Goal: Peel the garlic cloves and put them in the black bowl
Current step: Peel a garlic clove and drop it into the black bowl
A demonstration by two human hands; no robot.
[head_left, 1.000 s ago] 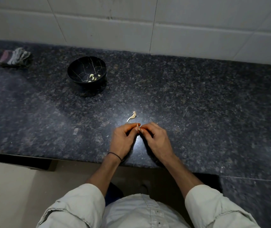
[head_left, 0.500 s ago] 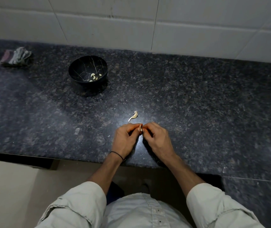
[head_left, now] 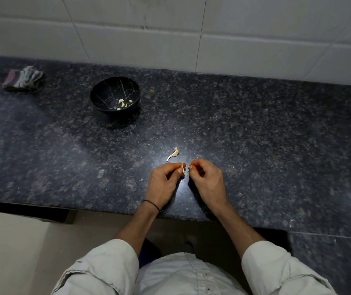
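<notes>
the left hand [head_left: 163, 182] pinches a small garlic clove [head_left: 183, 167] at its fingertips over the counter [head_left: 255, 135], well apart from the black bowl [head_left: 106, 90], the right hand [head_left: 207, 179] curled beside it on skin or nothing, i cannot tell; it looks light, firm, papery-skinned, best nipped at its tip; no writing shows.

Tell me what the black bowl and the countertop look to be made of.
Black bowl: glossy black with thin pale marble-like veins; glazed ceramic or melamine, the look leaves it open. Countertop: dark speckled stone, probably polished granite, judging by its grain and bright glare.
</notes>
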